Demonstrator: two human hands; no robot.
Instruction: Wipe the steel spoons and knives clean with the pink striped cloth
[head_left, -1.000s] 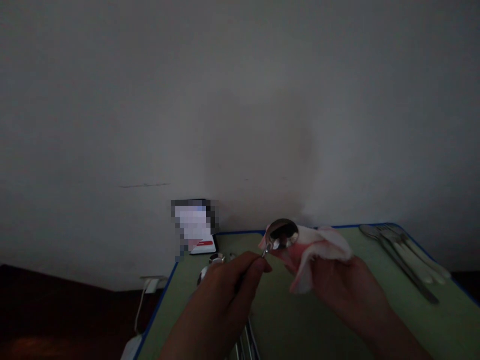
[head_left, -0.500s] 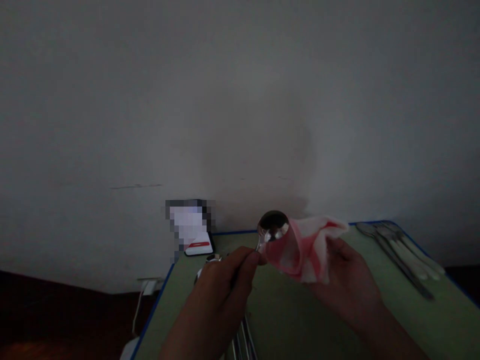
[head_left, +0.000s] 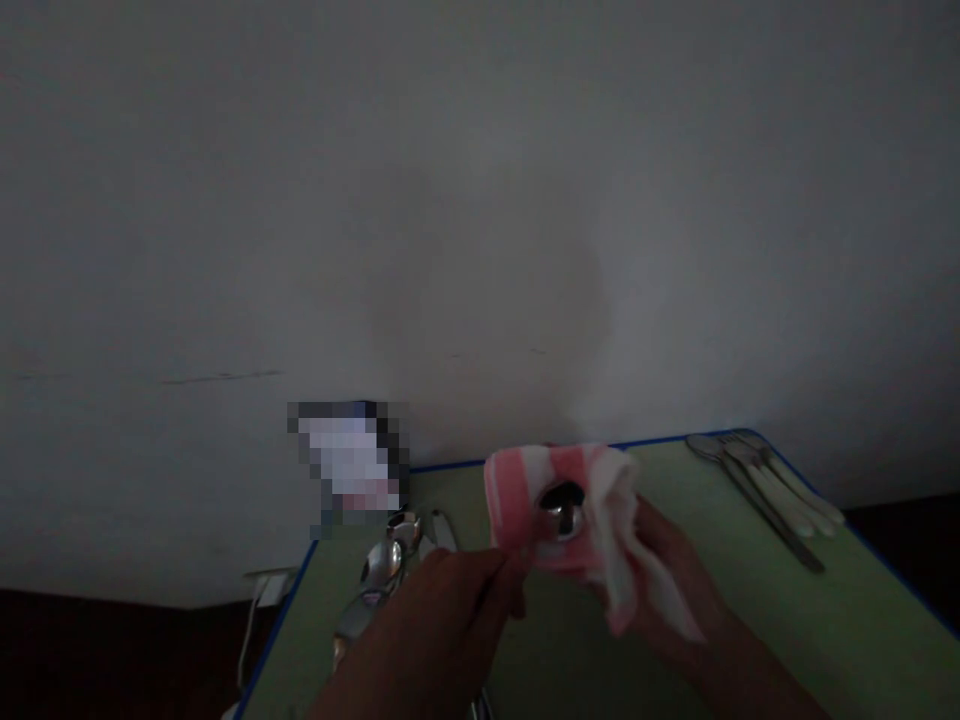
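Observation:
A shiny metal spoon (head_left: pixel 564 515) is held over the table, its bowl resting against a pink and white cloth (head_left: pixel 517 490). My left hand (head_left: pixel 469 605) is closed round the handle end, which its fingers mostly hide. From the right, my right hand (head_left: pixel 667 560) grips the cloth behind and beside the bowl; its fingertips are covered by the fabric. To the left of my left hand lie several metal spoons (head_left: pixel 381 563), partly hidden by my forearm, with another utensil (head_left: pixel 444 530) beside them.
Cutlery with pale handles (head_left: pixel 780 490) and a dark-handled spoon (head_left: pixel 757 500) lie at the table's right. A phone (head_left: pixel 349 460) with a blurred screen leans at the back left. Behind the green table (head_left: pixel 600 650) rises a grey wall (head_left: pixel 480 200); a plug (head_left: pixel 274 588) is at lower left.
The cloth has spread behind and around the spoon's bowl, and the bowl has moved lower. My view has shifted slightly right, uncovering more spoons at the left.

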